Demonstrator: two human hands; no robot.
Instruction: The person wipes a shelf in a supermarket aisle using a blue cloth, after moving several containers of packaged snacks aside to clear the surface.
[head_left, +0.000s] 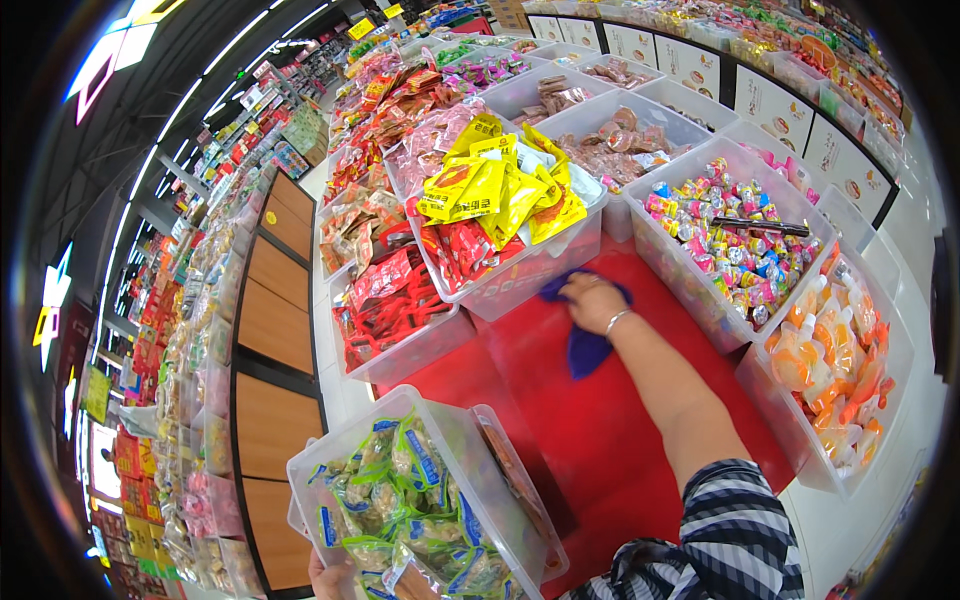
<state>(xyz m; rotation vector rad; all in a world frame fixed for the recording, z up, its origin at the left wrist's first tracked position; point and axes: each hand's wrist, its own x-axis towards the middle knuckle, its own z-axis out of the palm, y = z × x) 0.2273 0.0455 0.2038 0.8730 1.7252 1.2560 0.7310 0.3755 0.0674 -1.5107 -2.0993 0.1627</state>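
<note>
My right hand (592, 301) presses a purple cloth (589, 352) onto the red display surface (622, 435). The cloth is bunched under the fingers, and one corner trails toward me. At the lower left, my left hand (328, 577) grips the side of a translucent plastic bin (480, 480), only partly in view. Inside that bin lie several green-and-clear snack packets (420, 502). Just beyond the cloth stands another bin (525, 281) with yellow snack packets (499, 184) heaped over red ones.
To the right, a bin (697, 319) of small wrapped candies (739, 247) holds dark tongs (761, 225). Beside it sits a bin (795, 435) of orange-and-clear pouches (832, 360). Red packets (386, 300) fill a bin at left. A shelf with wooden panels (274, 405) runs along the aisle.
</note>
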